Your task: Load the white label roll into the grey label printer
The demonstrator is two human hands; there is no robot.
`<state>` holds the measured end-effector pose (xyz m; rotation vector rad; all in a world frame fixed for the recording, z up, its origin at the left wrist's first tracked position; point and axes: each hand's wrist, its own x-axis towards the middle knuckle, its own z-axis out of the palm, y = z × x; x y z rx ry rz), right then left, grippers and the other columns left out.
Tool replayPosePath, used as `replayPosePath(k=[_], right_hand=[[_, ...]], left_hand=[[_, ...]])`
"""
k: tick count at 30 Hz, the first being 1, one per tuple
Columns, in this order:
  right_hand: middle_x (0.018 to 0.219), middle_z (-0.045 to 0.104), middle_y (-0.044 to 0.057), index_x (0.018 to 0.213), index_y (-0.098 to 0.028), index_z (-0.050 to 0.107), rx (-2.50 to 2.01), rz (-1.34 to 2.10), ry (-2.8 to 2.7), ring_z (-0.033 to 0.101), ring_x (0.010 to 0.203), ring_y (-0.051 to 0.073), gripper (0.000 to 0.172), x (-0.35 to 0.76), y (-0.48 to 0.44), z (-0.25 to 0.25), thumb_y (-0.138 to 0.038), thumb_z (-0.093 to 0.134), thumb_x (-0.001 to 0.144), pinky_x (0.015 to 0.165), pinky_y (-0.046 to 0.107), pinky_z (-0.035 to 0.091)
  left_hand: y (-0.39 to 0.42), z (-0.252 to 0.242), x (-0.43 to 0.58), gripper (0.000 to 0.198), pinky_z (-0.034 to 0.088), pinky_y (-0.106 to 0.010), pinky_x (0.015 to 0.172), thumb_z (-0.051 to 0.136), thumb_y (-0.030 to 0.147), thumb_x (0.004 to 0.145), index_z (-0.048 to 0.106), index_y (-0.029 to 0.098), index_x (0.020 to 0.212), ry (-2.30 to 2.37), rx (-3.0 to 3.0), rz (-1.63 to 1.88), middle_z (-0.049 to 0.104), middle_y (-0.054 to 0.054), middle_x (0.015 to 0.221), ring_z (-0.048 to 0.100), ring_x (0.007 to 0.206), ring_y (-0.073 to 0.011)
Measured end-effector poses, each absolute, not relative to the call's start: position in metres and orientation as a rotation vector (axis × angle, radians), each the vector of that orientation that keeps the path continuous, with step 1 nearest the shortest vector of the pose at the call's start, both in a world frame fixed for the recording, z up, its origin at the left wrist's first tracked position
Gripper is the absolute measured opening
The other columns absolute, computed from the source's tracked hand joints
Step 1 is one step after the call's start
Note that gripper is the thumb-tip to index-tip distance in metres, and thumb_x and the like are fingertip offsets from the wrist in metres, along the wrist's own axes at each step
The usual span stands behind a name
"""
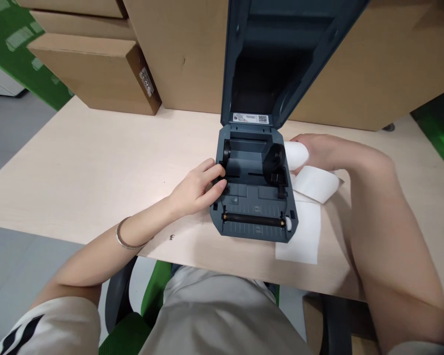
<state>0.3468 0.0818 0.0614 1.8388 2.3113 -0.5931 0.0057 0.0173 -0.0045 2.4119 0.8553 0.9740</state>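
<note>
A dark blue-grey printer [257, 192] stands on the table, its lid [281, 34] raised upright. Inside are two black roll holders and a black roller near the front. My left hand [203, 185] rests on the printer's left edge, fingertips at the inner rim, the fingers somewhat apart with nothing between them. On the printer's right side, my right hand [311, 145] is at a white paper roll [295, 155], its fingers mostly hidden behind the roll. A loose curled strip of white paper [315, 184] hangs from there, and a flat white sheet [303, 231] lies partly under the printer.
Behind the printer stands a large cardboard box [185, 64]. Stacked smaller boxes [85, 74] are at the back left. The front edge of the wooden table [77, 197] runs just before my body, with a green and black chair [128, 335] below.
</note>
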Motion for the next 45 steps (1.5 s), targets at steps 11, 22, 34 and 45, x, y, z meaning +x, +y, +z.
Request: replayPosePath(k=[11, 22, 34, 45], right_hand=[[0.126, 0.076, 0.003, 0.137, -0.037, 0.065, 1.949, -0.373, 2.291, 0.072, 0.105, 0.027, 0.095, 0.406, 0.053, 0.112, -0.076, 0.088, 0.053, 0.081, 0.039, 0.054], [0.115, 0.073, 0.006, 0.131, -0.023, 0.071, 1.705, -0.814, 2.879, 0.068, 0.097, 0.027, 0.086, 0.312, 0.033, 0.105, -0.070, 0.087, 0.060, 0.087, 0.042, 0.056], [0.129, 0.072, 0.010, 0.131, -0.019, 0.065, 1.638, -0.460, 2.950, 0.062, 0.136, 0.038, 0.068, 0.286, 0.054, 0.072, -0.044, 0.078, 0.070, 0.126, 0.059, 0.043], [0.128, 0.076, 0.011, 0.135, -0.012, 0.069, 1.441, -0.051, 2.953, 0.073, 0.121, 0.032, 0.061, 0.271, 0.058, 0.045, -0.041, 0.074, 0.082, 0.142, 0.060, 0.021]], left_hand=[[0.017, -0.004, 0.005, 0.023, 0.048, -0.033, 0.068, 0.043, 0.035, 0.113, 0.056, 0.023, 0.099, 0.800, 2.467, 1.026, 0.049, 0.000, 0.085, 0.054, 0.075, -0.0183], [0.018, -0.003, 0.006, 0.019, 0.050, -0.033, 0.068, 0.045, 0.033, 0.111, 0.055, 0.023, 0.098, 0.810, 2.464, 1.010, 0.050, 0.000, 0.086, 0.055, 0.076, -0.0188], [0.018, -0.004, 0.007, 0.019, 0.046, -0.033, 0.065, 0.044, 0.033, 0.111, 0.054, 0.024, 0.097, 0.797, 2.465, 1.023, 0.048, 0.000, 0.084, 0.052, 0.074, -0.0188], [0.016, -0.005, 0.007, 0.018, 0.047, -0.033, 0.066, 0.046, 0.031, 0.110, 0.056, 0.024, 0.098, 0.830, 2.439, 1.028, 0.052, -0.001, 0.086, 0.053, 0.074, -0.0182]])
